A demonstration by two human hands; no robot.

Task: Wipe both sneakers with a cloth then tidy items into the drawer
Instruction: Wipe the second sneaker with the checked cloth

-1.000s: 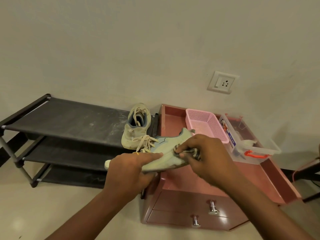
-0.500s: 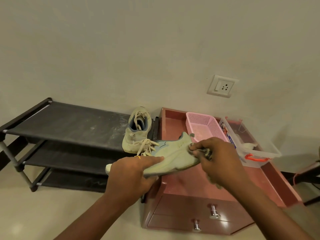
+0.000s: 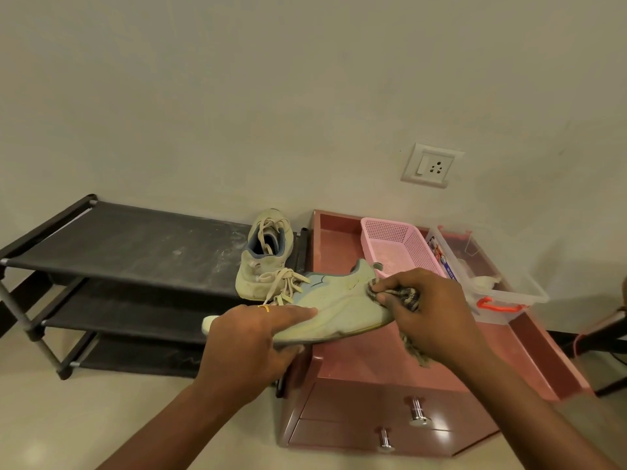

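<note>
Sneaker (image 3: 325, 310) over the tabletop's (image 3: 366, 356) front-left corner; our left hand (image 3: 251, 340) has its grip clamped on the toe end. The long axis runs right to our right hand (image 3: 427, 320), grip pinching the cloth (image 3: 407, 295) against the heel.

A bare left arm (image 3: 163, 425), a bare right arm (image 3: 529, 412) and one little ring (image 3: 264, 308)
The thin gold ring is on a finger of the left hand (image 3: 251, 337), at its 12 o'clock side. The arms are bare down to 7 and 5 o'clock.
</note>
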